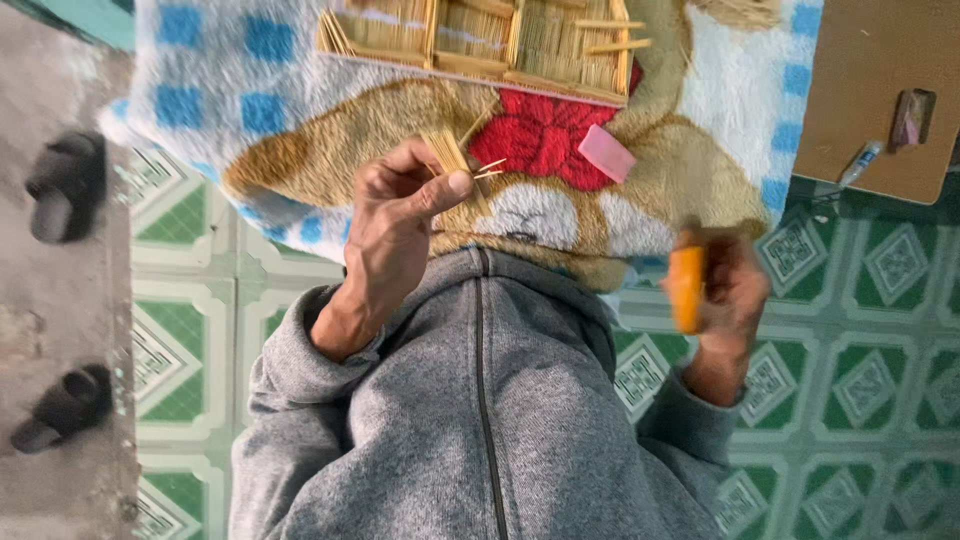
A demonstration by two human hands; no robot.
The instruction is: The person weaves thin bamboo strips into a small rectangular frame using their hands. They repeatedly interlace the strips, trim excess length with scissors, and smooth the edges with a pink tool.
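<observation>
Head camera looks down over my grey zip-up fleece jacket (480, 420) at both my hands. My left hand (400, 215) is closed around a small bundle of thin, pale bamboo sticks (448, 152); my thumb presses across it against the forefinger, and a few loose stick ends poke out just past my thumb tip (458, 183). My right hand (730, 290) is wrapped around an orange, stubby plastic-looking tool (686, 290), held upright; it is blurred, so I cannot say for certain what kind of tool it is. Well beyond my left fingertips lies a flat model frame built of the same pale sticks (490, 40), with several compartments, resting on a fluffy blanket with blue squares and a brown bear with a red bow (540, 135). A small pink rectangular block (606, 153) sits on the blanket between my two hands, nearer the frame. Past my right knuckles a brown board (860, 90) carries a small tube (860, 163). Green patterned floor tiles (880, 380) lie under my right wrist, and two black slippers (68, 185) rest well off beyond my left elbow.
</observation>
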